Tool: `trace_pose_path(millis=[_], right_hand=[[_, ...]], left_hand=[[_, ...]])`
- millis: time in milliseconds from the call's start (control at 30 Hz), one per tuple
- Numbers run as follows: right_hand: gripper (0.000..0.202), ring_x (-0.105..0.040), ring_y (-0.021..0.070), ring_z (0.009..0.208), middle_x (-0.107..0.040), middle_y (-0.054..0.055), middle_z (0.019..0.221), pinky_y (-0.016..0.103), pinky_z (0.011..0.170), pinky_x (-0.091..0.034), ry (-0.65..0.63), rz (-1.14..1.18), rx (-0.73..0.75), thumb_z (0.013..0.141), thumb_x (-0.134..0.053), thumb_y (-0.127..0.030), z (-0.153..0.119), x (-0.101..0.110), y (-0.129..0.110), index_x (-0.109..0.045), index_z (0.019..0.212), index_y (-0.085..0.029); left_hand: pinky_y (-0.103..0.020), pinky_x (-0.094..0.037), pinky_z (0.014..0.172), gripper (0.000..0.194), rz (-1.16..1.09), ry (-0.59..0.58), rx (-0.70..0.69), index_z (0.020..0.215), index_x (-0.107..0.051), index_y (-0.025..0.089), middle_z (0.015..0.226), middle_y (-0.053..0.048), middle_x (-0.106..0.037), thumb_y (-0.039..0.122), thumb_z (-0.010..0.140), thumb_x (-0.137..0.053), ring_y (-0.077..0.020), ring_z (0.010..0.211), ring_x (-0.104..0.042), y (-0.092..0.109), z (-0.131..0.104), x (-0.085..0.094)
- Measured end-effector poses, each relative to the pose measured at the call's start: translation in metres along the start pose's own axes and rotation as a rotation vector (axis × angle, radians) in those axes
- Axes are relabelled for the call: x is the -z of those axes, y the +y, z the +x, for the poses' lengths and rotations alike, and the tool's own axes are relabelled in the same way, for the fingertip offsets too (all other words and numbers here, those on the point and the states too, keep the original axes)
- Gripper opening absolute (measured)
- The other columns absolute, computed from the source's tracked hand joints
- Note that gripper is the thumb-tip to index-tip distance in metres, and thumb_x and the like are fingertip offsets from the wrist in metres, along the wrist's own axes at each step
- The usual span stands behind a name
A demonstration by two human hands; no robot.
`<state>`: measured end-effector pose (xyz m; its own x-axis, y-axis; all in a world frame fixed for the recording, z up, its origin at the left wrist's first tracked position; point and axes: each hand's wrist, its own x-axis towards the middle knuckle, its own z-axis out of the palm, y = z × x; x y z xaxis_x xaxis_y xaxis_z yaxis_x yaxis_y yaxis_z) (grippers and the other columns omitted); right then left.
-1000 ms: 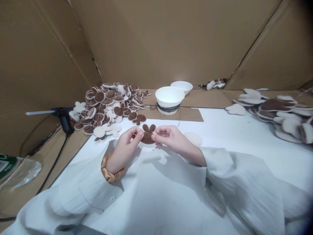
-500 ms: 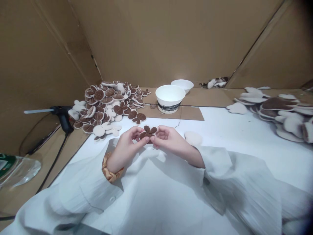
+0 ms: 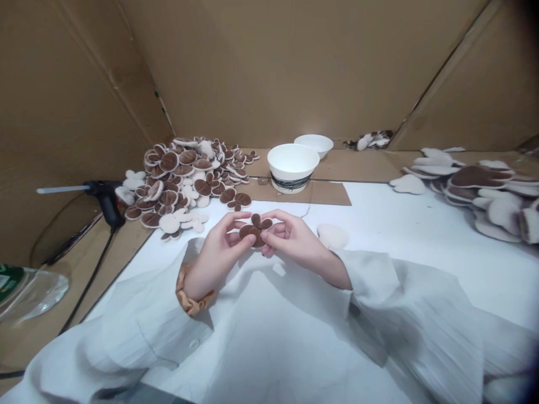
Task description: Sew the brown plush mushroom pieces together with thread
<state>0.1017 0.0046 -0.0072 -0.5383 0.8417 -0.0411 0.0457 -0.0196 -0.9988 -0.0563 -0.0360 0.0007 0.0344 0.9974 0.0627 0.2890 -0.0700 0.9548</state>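
Observation:
A small brown fabric piece with pale edges and rounded lobes [image 3: 254,231] is held between both hands above the front of the white table. My left hand [image 3: 225,247] pinches its left side, thumb on the brown face. On its right side, my right hand [image 3: 295,241] grips it with thumb and fingers. A pale flat piece [image 3: 332,235] lies on the table beside my right wrist. Beyond the left hand rises a pile of similar brown and white pieces [image 3: 185,174].
A white bowl wound with dark thread [image 3: 293,160] stands on a cardboard strip [image 3: 332,193], with another white bowl [image 3: 318,144] behind. At left are a glue gun [image 3: 107,202] and a plastic bottle [image 3: 37,292]. Larger pieces [image 3: 480,179] are heaped at right.
The brown piece has been turned slightly between my fingers and shows more of its face. Both hands stay in nearly the same place.

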Motion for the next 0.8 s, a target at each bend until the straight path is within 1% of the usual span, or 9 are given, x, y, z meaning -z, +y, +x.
trace_pose_path(millis=[100,167,267,367,433,500,600,700,800], right_hand=[[0.021,-0.062,0.0128,0.057,-0.059,-0.001,0.061,0.026,0.056,-0.051,0.006,0.026,-0.011,0.077,-0.057,-0.027,0.001,-0.0001,0.0017,-0.047,0.093,-0.018],[0.019,-0.061,0.0125,0.056,-0.058,-0.001,0.061,0.025,0.053,-0.05,0.014,0.02,-0.02,0.077,-0.057,-0.03,0.0012,-0.0002,0.0026,-0.046,0.087,-0.018],[0.019,-0.059,0.0113,0.054,-0.057,-0.001,0.06,0.024,0.052,-0.049,0.035,0.005,-0.034,0.077,-0.057,-0.03,0.0015,-0.0003,0.0031,-0.043,0.078,-0.017],[0.019,-0.062,0.0122,0.058,-0.056,-0.002,0.06,0.027,0.058,-0.052,0.051,0.049,-0.034,0.078,-0.056,-0.028,0.0017,-0.0006,0.0029,-0.04,0.076,-0.018],[0.019,-0.064,0.0127,0.062,-0.056,-0.001,0.067,0.028,0.061,-0.053,0.069,0.101,-0.028,0.078,-0.056,-0.026,0.0015,-0.0008,0.0024,-0.038,0.078,-0.018],[0.02,-0.064,0.012,0.061,-0.055,-0.002,0.074,0.028,0.06,-0.053,0.067,0.117,-0.008,0.078,-0.055,-0.024,0.0007,-0.0007,0.0021,-0.038,0.089,-0.02],[0.029,-0.064,0.0103,0.061,-0.054,-0.001,0.084,0.025,0.058,-0.052,-0.015,0.056,0.092,0.079,-0.05,-0.02,-0.0012,-0.0001,0.0028,-0.038,0.105,-0.024],[0.018,-0.063,0.0089,0.062,-0.054,0.001,0.092,0.023,0.056,-0.051,-0.057,0.01,0.161,0.08,-0.047,-0.019,-0.0018,0.0007,0.0058,-0.044,0.098,-0.022],[0.012,-0.062,0.0086,0.059,-0.053,-0.001,0.087,0.022,0.054,-0.05,-0.025,0.012,0.146,0.08,-0.046,-0.02,-0.0008,0.0012,0.0089,-0.043,0.092,-0.021]], left_hand=[[-0.027,-0.05,0.074,0.038,-0.07,0.048,0.016,0.111,-0.045,0.019,0.094,-0.005,-0.061,0.021,0.075,-0.057,-0.0148,0.085,-0.061,-0.0021,-0.0003,-0.0012],[-0.029,-0.05,0.076,0.03,-0.042,0.065,-0.008,0.103,-0.047,0.017,0.089,-0.004,-0.062,0.021,0.075,-0.057,-0.0152,0.085,-0.061,-0.0041,-0.0003,-0.0014],[-0.03,-0.048,0.082,0.024,0.016,0.06,-0.043,0.098,-0.052,0.016,0.096,-0.006,-0.062,0.022,0.076,-0.057,-0.0161,0.089,-0.061,-0.0045,-0.001,-0.0022],[-0.03,-0.049,0.082,0.039,-0.053,0.017,-0.023,0.113,-0.047,0.017,0.099,-0.007,-0.063,0.023,0.076,-0.058,-0.0165,0.091,-0.061,-0.002,-0.0019,-0.0031],[-0.03,-0.05,0.079,0.045,-0.101,-0.003,0.0,0.118,-0.043,0.018,0.097,-0.007,-0.063,0.023,0.076,-0.058,-0.0165,0.089,-0.062,-0.001,-0.0021,-0.0033],[-0.03,-0.051,0.077,0.041,-0.095,0.017,-0.005,0.116,-0.046,0.019,0.098,-0.007,-0.064,0.022,0.077,-0.057,-0.0163,0.088,-0.062,-0.0013,-0.0019,-0.0031],[-0.028,-0.051,0.075,0.03,-0.07,0.045,-0.028,0.107,-0.053,0.018,0.099,-0.007,-0.064,0.021,0.077,-0.057,-0.0166,0.087,-0.062,-0.0031,-0.0016,-0.0022],[-0.027,-0.052,0.072,0.025,-0.075,0.071,-0.037,0.101,-0.057,0.017,0.098,-0.006,-0.065,0.022,0.076,-0.058,-0.0167,0.086,-0.063,-0.0042,-0.002,-0.0014],[-0.026,-0.053,0.072,0.019,-0.08,0.101,-0.041,0.093,-0.061,0.018,0.097,-0.005,-0.066,0.023,0.075,-0.06,-0.0154,0.083,-0.064,-0.0038,-0.0026,-0.0018]])
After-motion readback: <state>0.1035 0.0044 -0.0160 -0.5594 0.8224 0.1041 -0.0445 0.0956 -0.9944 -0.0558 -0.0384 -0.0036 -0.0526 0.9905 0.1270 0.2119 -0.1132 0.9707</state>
